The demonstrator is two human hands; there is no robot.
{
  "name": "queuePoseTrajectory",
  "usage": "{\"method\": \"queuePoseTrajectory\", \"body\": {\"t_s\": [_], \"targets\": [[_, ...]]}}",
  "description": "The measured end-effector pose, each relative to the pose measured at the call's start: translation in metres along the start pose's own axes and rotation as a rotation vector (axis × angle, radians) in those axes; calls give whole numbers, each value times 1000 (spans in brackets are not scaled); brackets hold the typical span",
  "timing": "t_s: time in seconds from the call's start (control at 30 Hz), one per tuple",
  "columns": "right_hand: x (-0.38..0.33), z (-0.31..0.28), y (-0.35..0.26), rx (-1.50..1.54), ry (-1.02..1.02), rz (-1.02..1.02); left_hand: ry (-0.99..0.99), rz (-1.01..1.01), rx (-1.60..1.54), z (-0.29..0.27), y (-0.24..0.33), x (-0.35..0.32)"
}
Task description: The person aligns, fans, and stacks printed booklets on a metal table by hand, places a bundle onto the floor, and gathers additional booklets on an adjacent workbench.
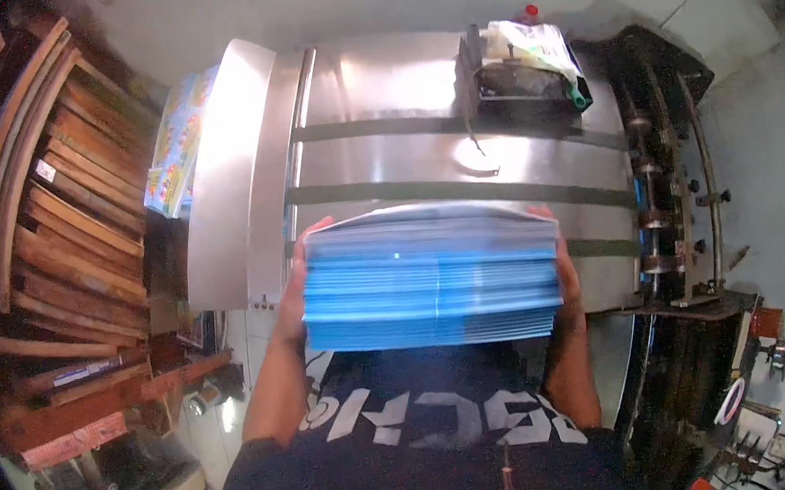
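Note:
Between my two hands is a thick stack of blue printed sheets [431,284], held up in front of my chest. My left hand [298,280] presses on the stack's left end, its fingertips showing at the upper left corner. Against the right end lies my right hand [565,269], partly hidden by the sheets. A pale sheet bows upward on top of the stack, and the layered blue edges face me. Behind the stack stretches a metal machine table [383,159] crossed by dark green belts [463,184].
On the table's far right sits a black tray [531,99] with a plastic bag and a cloth-like heap. Rollers [648,196] line the right end. A curved metal plate [225,177] rises at the left, beside colourful printed sheets [178,144] and a wooden slatted rack [68,204].

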State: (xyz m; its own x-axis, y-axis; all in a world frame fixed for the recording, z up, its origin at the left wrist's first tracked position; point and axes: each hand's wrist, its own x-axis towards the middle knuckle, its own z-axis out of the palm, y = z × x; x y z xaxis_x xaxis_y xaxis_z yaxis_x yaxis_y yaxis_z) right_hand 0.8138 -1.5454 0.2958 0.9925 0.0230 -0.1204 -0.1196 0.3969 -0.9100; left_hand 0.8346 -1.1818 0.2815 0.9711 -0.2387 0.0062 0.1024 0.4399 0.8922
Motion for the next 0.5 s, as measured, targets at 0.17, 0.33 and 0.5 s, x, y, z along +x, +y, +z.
{"method": "queuePoseTrajectory", "body": {"t_s": [0.17,0.33,0.5], "targets": [[1,-35,16,-86,68,187,116,-304,48,-13,9,12],[4,-28,4,-94,59,212,95,-342,136,-17,13,19],[-12,-30,5,-228,-58,123,-6,-228,75,-6,9,5]]}}
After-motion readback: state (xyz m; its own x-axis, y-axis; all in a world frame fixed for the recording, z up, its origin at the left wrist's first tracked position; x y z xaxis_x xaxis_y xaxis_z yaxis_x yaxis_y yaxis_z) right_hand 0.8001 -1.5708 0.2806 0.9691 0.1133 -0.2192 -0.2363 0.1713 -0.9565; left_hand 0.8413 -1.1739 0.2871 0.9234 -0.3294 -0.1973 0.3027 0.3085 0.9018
